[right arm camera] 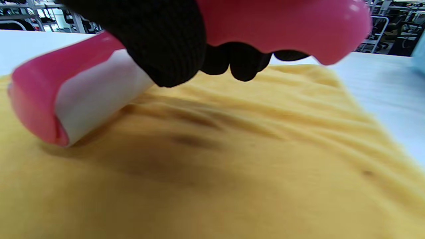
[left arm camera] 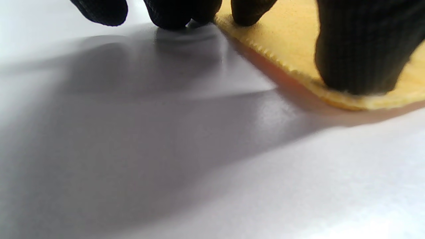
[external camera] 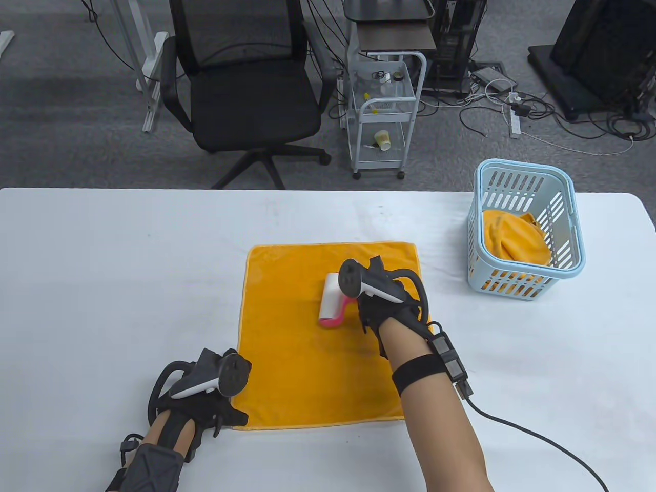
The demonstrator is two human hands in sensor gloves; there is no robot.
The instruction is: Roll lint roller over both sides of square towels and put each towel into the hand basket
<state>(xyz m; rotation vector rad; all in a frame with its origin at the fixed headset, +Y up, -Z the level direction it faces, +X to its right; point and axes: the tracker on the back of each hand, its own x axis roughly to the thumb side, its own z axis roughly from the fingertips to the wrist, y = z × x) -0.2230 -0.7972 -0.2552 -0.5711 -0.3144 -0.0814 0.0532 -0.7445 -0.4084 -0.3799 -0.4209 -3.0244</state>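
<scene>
So the right hand (external camera: 382, 302) has its fingers wrapped around the pink handle of the lint roller (external camera: 333, 300), with the white roll sitting on the orange towel (external camera: 297, 348) spread flat mid-frame on the counter (external camera: 102, 287). The left hand (external camera: 205, 394) pins the towel's lower left corner with relaxed fingers (left arm camera: 358, 56), probably so it won't bunch up. The blue basket (external camera: 564, 266) at right already holds an orange towel.
</scene>
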